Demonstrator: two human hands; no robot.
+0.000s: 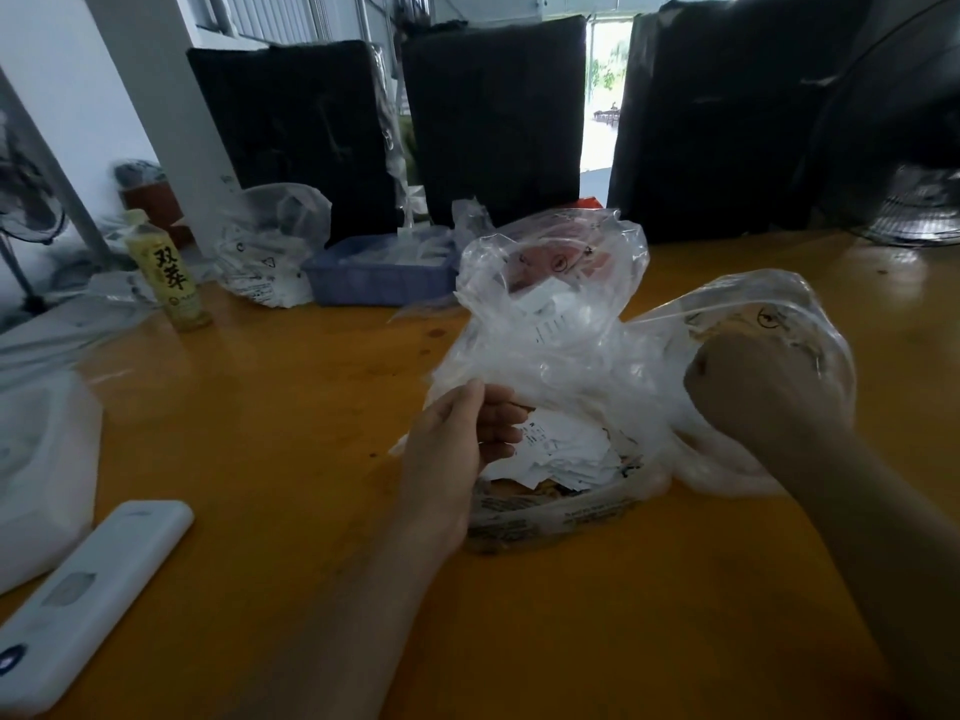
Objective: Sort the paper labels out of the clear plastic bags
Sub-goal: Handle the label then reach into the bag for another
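Now the left hand (pixel 457 449) is pinching the near edge of the crumpled clear plastic bag (pixel 561 335) on the orange tabletop (pixel 291 407), thumb against fingers. Just beyond that pinch, white printed paper labels (pixel 561 449) are lying heaped inside. The right hand (pixel 753 392) is fisting the bag's far side, pulling its mouth apart. Opening appears underway; next, one hand probably needs freeing to lift labels out.
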